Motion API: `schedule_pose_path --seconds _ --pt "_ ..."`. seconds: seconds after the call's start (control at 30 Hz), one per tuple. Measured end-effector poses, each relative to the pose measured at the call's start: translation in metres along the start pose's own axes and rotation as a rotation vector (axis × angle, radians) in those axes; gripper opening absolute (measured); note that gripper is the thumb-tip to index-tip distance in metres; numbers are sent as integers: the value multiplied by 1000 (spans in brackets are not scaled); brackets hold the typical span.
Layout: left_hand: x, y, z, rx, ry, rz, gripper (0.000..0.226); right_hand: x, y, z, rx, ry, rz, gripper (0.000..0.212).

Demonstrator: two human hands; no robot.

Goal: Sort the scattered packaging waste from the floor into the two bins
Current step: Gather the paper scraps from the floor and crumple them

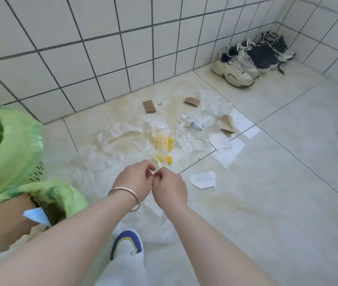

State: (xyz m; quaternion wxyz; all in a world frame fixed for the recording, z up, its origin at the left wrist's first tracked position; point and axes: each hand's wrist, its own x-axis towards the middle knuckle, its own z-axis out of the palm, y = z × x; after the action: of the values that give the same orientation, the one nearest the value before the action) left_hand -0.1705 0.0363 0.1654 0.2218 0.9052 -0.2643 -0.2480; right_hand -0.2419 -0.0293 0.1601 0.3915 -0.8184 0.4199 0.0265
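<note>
Together, the left hand (135, 178) and right hand (169, 187) pinch a clear plastic sheet (153, 219) hanging above the floor (267, 182) — green-lined bins (9, 141) at left, paper scraps (203, 179) beyond.

Glossy tiled floor (267, 182), crinkled clear plastic film (93, 162), brown cardboard scraps (149, 106).

Both forearms outstretched, left hand (136, 178) and right hand (169, 187) meeting, fingers curled.

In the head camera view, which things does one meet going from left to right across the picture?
Green-lined bin → left hand → right hand → torn white paper → pale sneaker → dark sneaker.
</note>
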Motion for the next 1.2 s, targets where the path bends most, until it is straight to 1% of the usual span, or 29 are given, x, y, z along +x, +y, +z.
schedule_pose_path --seconds 0.1,0.3,0.53,0.7,0.77,0.83,0.93,1.0,1.2 --pt "29 21 27 -9 -76 17 27 29 27 -14 14 8 79 31" --pt "80 45 49 -47 -209 26 25 82 54 -36 -58 2 123 29" --pt "132 56 66 -80 -256 0 28 133 64 -43 -66 2 132 29" --pt "162 57 105 -82 -313 -35 24 164 96 -43 -231 -132 81 32" --pt "172 60 120 -74 -332 -40 22 175 110 -44 -260 -167 80 33" --pt "182 65 131 -6 -369 -19 24 188 123 -47 -275 -184 81 33" --pt "196 73 145 241 -472 87 31 206 140 -55 -344 -233 45 31" --pt "205 81 153 362 -519 118 37 217 150 -59 -373 -271 25 32" --pt "201 99 181 538 -604 67 60 248 172 -75 -375 -314 25 33"
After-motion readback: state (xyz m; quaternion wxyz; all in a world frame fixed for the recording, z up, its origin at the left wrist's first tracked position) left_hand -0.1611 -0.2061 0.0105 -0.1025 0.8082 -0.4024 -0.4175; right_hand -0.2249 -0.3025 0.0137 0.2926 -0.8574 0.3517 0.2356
